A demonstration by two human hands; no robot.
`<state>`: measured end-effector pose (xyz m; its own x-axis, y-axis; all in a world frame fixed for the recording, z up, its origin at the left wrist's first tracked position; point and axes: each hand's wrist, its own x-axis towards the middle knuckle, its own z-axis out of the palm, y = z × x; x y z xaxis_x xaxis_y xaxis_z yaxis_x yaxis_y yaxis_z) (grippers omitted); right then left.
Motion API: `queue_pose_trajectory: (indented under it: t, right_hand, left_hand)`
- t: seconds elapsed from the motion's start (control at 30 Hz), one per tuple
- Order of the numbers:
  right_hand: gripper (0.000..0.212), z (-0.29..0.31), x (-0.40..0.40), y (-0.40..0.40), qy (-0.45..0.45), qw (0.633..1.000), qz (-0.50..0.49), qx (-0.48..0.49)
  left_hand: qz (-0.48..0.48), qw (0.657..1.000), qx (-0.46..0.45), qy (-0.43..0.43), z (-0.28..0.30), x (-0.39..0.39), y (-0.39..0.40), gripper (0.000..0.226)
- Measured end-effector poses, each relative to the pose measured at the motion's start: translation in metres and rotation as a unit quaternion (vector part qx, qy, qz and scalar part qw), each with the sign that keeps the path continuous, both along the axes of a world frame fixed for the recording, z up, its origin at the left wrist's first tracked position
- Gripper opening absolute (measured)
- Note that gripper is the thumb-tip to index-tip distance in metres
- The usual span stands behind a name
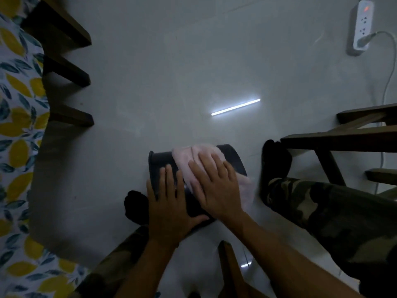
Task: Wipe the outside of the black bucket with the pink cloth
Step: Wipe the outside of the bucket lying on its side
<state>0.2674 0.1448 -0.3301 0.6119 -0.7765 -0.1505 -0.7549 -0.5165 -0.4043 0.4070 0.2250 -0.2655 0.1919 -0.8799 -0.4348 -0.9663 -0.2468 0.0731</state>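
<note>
The black bucket lies on its side on the grey floor between my feet, its rim to the left. A pink cloth is draped over its upper side. My right hand presses flat on the cloth with fingers spread. My left hand grips the bucket's near left side by the rim, holding it steady. The cloth's right edge hangs blurred past the bucket.
Dark wooden furniture legs and a lemon-print fabric stand at the left. A wooden chair frame is at the right, a power strip with a cable at the top right. My camouflage-trousered legs flank the bucket.
</note>
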Motion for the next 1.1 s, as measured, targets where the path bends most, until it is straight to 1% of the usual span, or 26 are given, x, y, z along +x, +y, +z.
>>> queue_pose_trajectory:
  t: [0.07, 0.2, 0.3, 0.4, 0.57, 0.67, 0.77, 0.87, 0.97, 1.0, 1.03, 1.1]
  right_hand:
    - [0.063, -0.003, -0.014, 0.021, -0.016, 1.0, -0.003, -0.027]
    - [0.067, -0.007, -0.018, 0.02, -0.007, 0.999, 0.007, -0.047]
    - [0.064, -0.005, -0.023, 0.018, 0.009, 0.999, 0.01, -0.047]
    - [0.067, 0.0, -0.038, 0.028, 0.034, 0.998, 0.023, -0.038]
    - [0.07, 0.006, -0.046, 0.021, 0.063, 0.996, 0.031, -0.046]
    - [0.069, 0.01, -0.041, 0.019, 0.06, 0.996, 0.02, -0.058]
    - [0.067, 0.01, -0.032, -0.005, 0.058, 0.996, 0.022, -0.072]
    - [0.07, 0.008, -0.027, -0.026, 0.059, 0.996, 0.015, -0.069]
    - [0.07, 0.003, -0.025, -0.026, 0.051, 0.996, 0.01, -0.065]
    - [0.07, 0.002, -0.023, -0.026, 0.045, 0.997, 0.008, -0.063]
    - [0.069, 0.001, -0.021, -0.025, 0.038, 0.997, 0.005, -0.06]
    - [0.068, 0.002, -0.02, -0.022, 0.033, 0.998, 0.0, -0.054]
  left_hand:
    - [-0.002, 0.999, -0.035, -0.024, -0.008, -0.015, 0.022, 0.133]
    - [-0.003, 0.996, -0.079, -0.046, -0.022, -0.021, 0.028, 0.128]
    - [0.019, 0.995, -0.078, -0.066, -0.03, -0.037, 0.039, 0.13]
    - [0.032, 0.992, -0.094, -0.075, -0.04, -0.058, 0.056, 0.128]
    - [0.005, 0.988, -0.107, -0.112, -0.055, -0.063, 0.057, 0.127]
    - [-0.003, 0.983, -0.12, -0.14, -0.06, -0.053, 0.058, 0.119]
    - [-0.009, 0.975, -0.177, -0.133, -0.058, -0.033, 0.036, 0.103]
    - [0.016, 0.973, -0.214, -0.08, -0.041, -0.032, 0.01, 0.096]
    - [0.026, 0.964, -0.263, -0.024, -0.02, -0.017, -0.012, 0.081]
    - [0.024, 0.96, -0.277, -0.022, -0.013, -0.005, -0.026, 0.076]
    - [0.019, 0.958, -0.284, -0.04, -0.007, 0.009, -0.044, 0.071]
    - [0.025, 0.96, -0.26, -0.099, -0.001, 0.032, -0.082, 0.062]
